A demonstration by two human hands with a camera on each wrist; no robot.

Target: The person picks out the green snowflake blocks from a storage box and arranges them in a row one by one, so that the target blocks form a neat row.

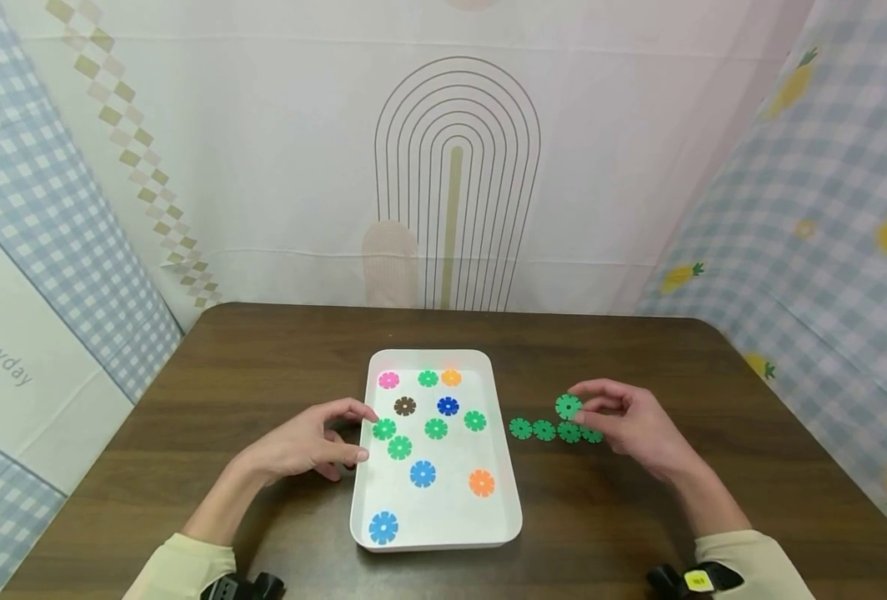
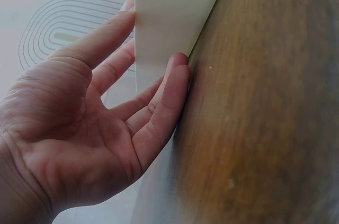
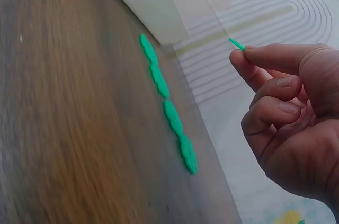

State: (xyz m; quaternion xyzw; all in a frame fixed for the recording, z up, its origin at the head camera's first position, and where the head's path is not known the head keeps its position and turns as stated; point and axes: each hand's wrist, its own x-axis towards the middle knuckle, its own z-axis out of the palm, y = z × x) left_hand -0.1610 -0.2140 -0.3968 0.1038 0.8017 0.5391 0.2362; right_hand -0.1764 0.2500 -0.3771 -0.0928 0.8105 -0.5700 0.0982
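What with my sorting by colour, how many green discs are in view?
10: one far disc and four middle discs in the tray; a row of four beside it on the table; one held disc in the right hand, which could hide more.

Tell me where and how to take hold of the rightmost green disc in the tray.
I'd pinch that green disc by opposite edges of its notched rim, coming from above: it lies flat in the tray, whose raised wall likely hinders a sideways reach. The right hand seems the nearer choice, though it pinches another green disc.
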